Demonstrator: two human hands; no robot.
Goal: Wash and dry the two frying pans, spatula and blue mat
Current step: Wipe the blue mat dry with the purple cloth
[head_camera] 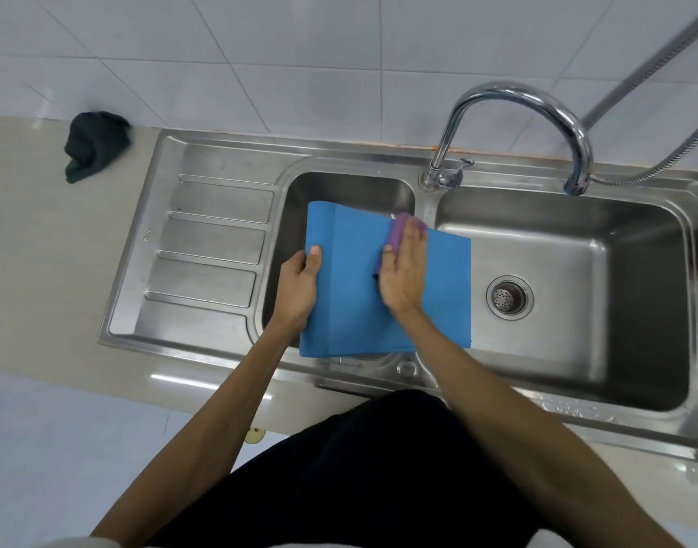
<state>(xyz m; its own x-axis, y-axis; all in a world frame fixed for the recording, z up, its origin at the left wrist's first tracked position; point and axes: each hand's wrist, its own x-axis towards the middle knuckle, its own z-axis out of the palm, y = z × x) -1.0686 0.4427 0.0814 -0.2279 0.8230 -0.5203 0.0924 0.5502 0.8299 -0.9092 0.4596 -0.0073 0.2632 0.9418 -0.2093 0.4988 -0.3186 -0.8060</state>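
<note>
L hand (300,286) pinches left edge of flat blue rectangular mat (351,306); R hand (403,270), grip spread flat, presses purple sponge (399,230) on mat's far half.

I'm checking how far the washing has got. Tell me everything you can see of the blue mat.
The blue mat is a plain, rectangular, flexible sheet, matte and cloth-like, with a straight crease near its left edge. It lies roughly flat over the small basin, its right part reaching over the large basin. The left hand grips its left edge, thumb on top; the right hand presses a purple sponge on its top.
</note>
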